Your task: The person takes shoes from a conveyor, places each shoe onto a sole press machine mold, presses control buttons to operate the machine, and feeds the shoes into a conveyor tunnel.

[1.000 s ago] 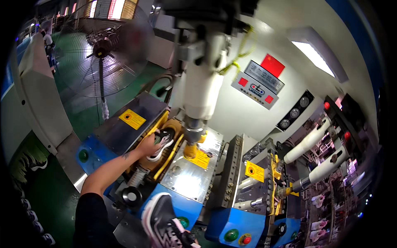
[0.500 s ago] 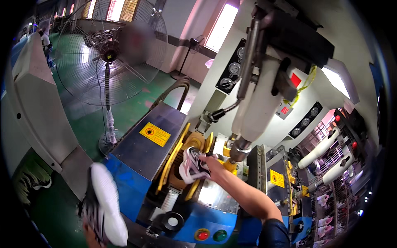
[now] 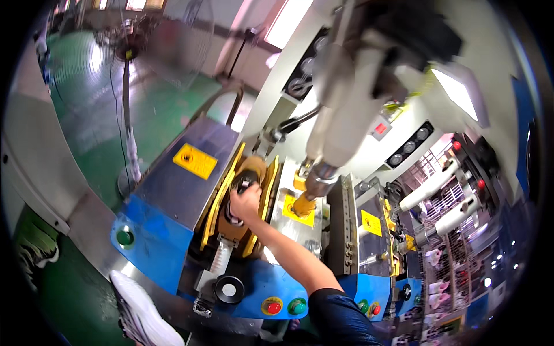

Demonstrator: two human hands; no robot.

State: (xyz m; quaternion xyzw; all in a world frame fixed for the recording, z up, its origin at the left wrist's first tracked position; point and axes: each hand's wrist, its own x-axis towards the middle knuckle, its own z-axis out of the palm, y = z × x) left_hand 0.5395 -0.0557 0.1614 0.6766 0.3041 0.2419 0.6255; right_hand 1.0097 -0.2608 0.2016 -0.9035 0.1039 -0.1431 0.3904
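My right hand (image 3: 244, 203) is closed round a dark sneaker (image 3: 246, 180), which sits between the two yellow side pads (image 3: 268, 193) of a pressing machine. The hand covers much of that shoe. At the lower left, a second sneaker with a white sole (image 3: 141, 308) and a dark striped upper is held up by my left hand, which is almost wholly out of view below the edge. Just right of my right hand, a metal press arm with a yellow tip (image 3: 304, 203) reaches down over a shiny metal plate.
In front are a black round knob (image 3: 229, 289), a red button (image 3: 273, 306) and a green button (image 3: 297, 307). A similar press station (image 3: 372, 259) stands to the right, with racks of shoes (image 3: 438, 288) beyond. Green shoes (image 3: 39, 242) lie far left; a large fan (image 3: 128, 55) stands behind.
My right hand has set its sneaker down between the yellow pads, where before it held it tilted above them. The left-hand sneaker has sunk toward the lower edge. The view has shifted.
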